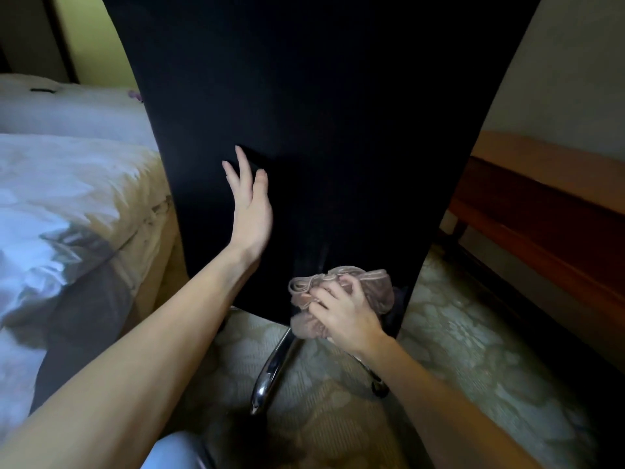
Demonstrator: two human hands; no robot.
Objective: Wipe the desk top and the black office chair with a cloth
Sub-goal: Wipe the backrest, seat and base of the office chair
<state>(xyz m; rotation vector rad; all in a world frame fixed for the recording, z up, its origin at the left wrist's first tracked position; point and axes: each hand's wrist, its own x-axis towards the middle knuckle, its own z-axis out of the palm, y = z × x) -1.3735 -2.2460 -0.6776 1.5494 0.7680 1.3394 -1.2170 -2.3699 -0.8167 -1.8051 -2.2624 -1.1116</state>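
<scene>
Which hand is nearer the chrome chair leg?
Right. The right hand, gripping the cloth, is just above the chrome leg; the left hand rests flat higher on the black chair back.

Left side: bed (pixel 67 184) with rumpled white duvet, white pillow (pixel 67 110) further back.
Floor: patterned carpet (pixel 473 350), pale beige and grey-green.
Right side: brown wooden furniture (pixel 541 214) along plain off-white wall (pixel 558 79).
Upper left: yellowish wall (pixel 88 38), dark wooden frame beside.
Light: dim.

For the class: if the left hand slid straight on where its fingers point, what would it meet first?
Only more black chair back; the left hand seems flat against it, fingers upward, nothing else shows in that line.
</scene>
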